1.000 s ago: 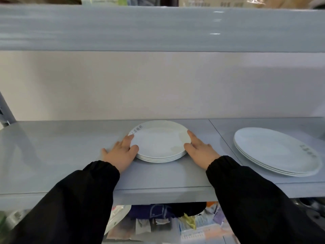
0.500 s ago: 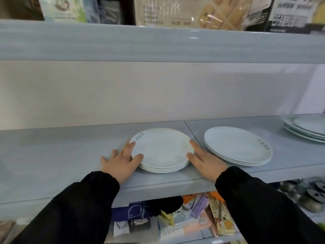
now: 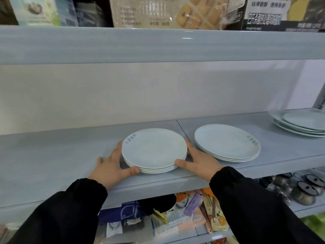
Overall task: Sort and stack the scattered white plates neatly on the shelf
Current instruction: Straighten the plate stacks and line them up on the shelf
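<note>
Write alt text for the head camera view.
The left hand and right hand press against opposite sides of a stack of white plates on a grey shelf. A second stack sits apart to its right, a third stack at the far right.

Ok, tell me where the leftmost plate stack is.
Head view, shelf centre: the leftmost stack sits between the left hand and right hand, just left of another stack.

place: shop | evidence: grey tiered shelving point(image 3: 52, 155), boxed biscuits point(image 3: 175, 13) above (printed labels), packets point(image 3: 175, 222) below
</note>
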